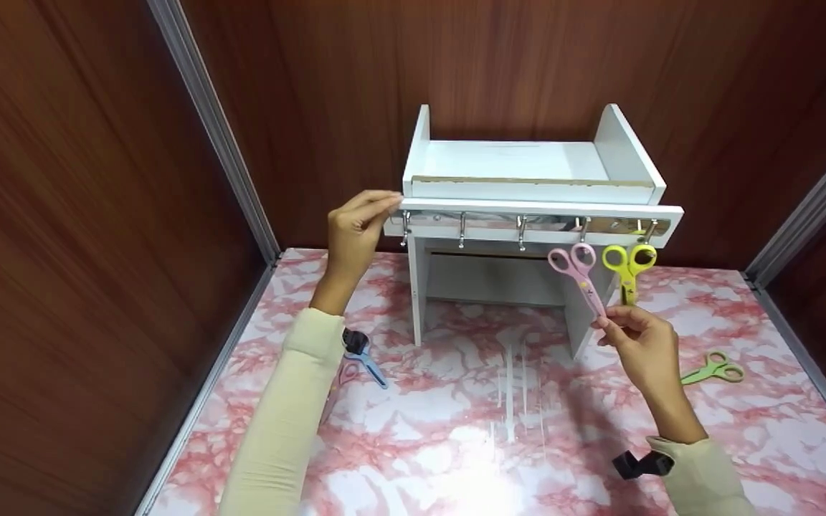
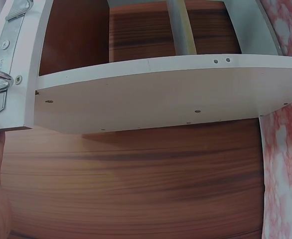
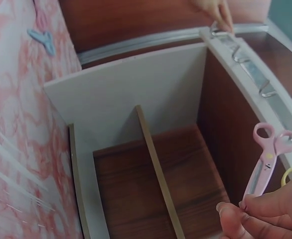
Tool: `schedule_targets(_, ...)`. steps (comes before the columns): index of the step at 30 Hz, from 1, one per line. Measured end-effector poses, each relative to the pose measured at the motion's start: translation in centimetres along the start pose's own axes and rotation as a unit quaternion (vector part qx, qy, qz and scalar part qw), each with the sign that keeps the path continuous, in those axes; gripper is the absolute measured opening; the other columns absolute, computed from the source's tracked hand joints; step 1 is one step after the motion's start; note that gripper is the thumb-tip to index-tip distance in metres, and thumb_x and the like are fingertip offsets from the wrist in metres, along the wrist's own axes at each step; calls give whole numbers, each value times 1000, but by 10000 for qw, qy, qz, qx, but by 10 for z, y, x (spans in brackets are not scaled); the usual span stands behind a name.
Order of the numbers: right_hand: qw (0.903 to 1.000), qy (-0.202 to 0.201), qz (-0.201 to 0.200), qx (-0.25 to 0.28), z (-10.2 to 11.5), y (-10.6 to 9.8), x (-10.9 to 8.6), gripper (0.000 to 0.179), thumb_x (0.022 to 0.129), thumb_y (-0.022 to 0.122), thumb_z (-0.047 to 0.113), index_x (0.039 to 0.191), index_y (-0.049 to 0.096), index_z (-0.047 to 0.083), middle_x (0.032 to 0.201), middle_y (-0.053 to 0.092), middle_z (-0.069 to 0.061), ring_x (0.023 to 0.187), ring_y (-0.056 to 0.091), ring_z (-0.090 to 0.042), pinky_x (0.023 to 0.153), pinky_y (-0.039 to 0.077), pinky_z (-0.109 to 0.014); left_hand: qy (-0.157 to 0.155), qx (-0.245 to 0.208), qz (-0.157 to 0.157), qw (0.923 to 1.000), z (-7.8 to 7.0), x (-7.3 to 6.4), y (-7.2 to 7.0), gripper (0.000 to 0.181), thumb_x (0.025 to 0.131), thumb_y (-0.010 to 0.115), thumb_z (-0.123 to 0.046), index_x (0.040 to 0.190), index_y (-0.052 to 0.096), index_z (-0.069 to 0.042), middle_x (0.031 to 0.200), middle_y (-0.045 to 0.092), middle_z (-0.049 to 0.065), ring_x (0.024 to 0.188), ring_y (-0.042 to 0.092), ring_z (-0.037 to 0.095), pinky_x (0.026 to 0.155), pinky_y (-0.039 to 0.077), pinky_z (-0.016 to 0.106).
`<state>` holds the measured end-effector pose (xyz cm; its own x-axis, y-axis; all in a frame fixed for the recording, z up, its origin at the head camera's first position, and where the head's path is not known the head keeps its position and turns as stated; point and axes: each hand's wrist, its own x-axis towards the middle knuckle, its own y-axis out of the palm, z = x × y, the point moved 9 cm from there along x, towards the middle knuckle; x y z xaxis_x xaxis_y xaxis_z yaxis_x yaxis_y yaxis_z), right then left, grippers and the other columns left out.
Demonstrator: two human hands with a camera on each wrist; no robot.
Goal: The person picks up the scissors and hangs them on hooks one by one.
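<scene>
Pink scissors (image 1: 585, 279) point downward, pinched near the blade tip between the thumb and fingers of my right hand (image 1: 644, 351). Their handle loops are up at a metal hook (image 1: 584, 228); in the right wrist view one loop of the pink scissors (image 3: 268, 154) overlaps a hook, and I cannot tell if it is hung on. Yellow scissors (image 1: 628, 271) hang beside them at the rightmost hook. My left hand (image 1: 355, 229) pinches the left end of the white hook rail (image 1: 499, 206), which runs across the front of a small white shelf unit (image 1: 535, 190).
Light green scissors (image 1: 715, 368) lie on the marbled tabletop (image 1: 442, 444) at right. Blue scissors (image 1: 372, 367) and another pink pair (image 1: 347, 373) lie at left, partly behind the left sleeve. Brown wood-grain panels (image 1: 513, 64) stand behind and at both sides.
</scene>
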<state>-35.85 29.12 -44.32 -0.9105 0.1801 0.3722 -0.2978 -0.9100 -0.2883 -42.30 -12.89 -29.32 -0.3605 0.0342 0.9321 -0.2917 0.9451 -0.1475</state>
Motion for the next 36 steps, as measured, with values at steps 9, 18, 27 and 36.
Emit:
schedule_targets(9,9997,186,-67,139,3,1,-2,13,94,69,-4,103,70,-14,83,74,-19,59,67,-10,59,57,-18,6,-34,-50,10000,0,1,0,11,90,74,0,99,80,1,99,77,10,92,73,22,81,58,24)
schedule_targets(18,9993,191,-26,-333,3,-1,-10,14,96,68,2,103,73,-10,86,73,-23,58,66,-16,57,55,-19,33,32,-105,9999,-3,0,-1,11,88,75,4,97,80,3,98,76,12,91,73,26,83,58,24)
schedule_targets(27,9971,472,-18,-591,-41,-14,-20,19,98,71,15,102,75,-3,85,76,-13,61,68,-18,59,55,-19,-5,40,-32,10000,0,0,0,11,90,74,0,98,80,1,99,77,8,92,73,22,82,58,25)
schedule_targets(36,9944,606,-128,-853,-57,-32,-26,20,98,70,15,101,74,-4,84,76,-9,61,69,-16,58,55,-19,11,-65,-50,10000,0,0,0,11,90,74,0,99,80,0,99,77,8,93,73,22,82,58,26)
